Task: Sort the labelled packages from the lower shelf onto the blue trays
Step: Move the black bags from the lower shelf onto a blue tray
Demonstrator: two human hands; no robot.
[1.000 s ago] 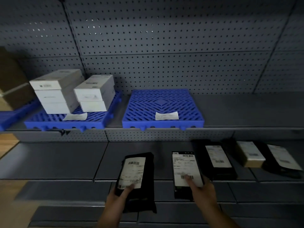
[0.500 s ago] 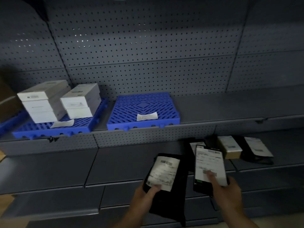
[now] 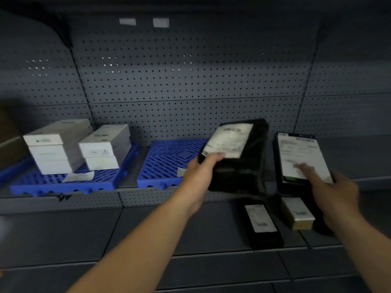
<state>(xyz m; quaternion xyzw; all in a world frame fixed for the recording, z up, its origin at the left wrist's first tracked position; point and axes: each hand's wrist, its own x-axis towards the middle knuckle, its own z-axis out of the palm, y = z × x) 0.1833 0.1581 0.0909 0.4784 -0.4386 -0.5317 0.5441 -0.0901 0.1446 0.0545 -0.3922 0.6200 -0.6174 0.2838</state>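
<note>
My left hand [image 3: 197,176] grips a black bag package with a white label [image 3: 239,157], held up over the right edge of the middle blue tray [image 3: 167,163]. My right hand [image 3: 332,187] holds a flat black package with a large white label [image 3: 300,159] upright, to the right of the bag, thumb on the label. On the lower shelf lie a black labelled package [image 3: 261,220] and a tan labelled box [image 3: 298,214]. A paper slip [image 3: 182,171] lies on the middle tray, partly hidden by my left hand.
The left blue tray [image 3: 63,182] carries two stacks of white boxes [image 3: 78,146] and a paper slip [image 3: 79,176]. A brown carton [image 3: 8,140] stands at the far left. Grey pegboard [image 3: 190,81] backs the shelves. The upper shelf [image 3: 359,157] runs right of the trays.
Both hands have risen from the lower shelf to the upper shelf's level with their packages. The bag now hangs over the middle tray's right edge. The view has shifted.
</note>
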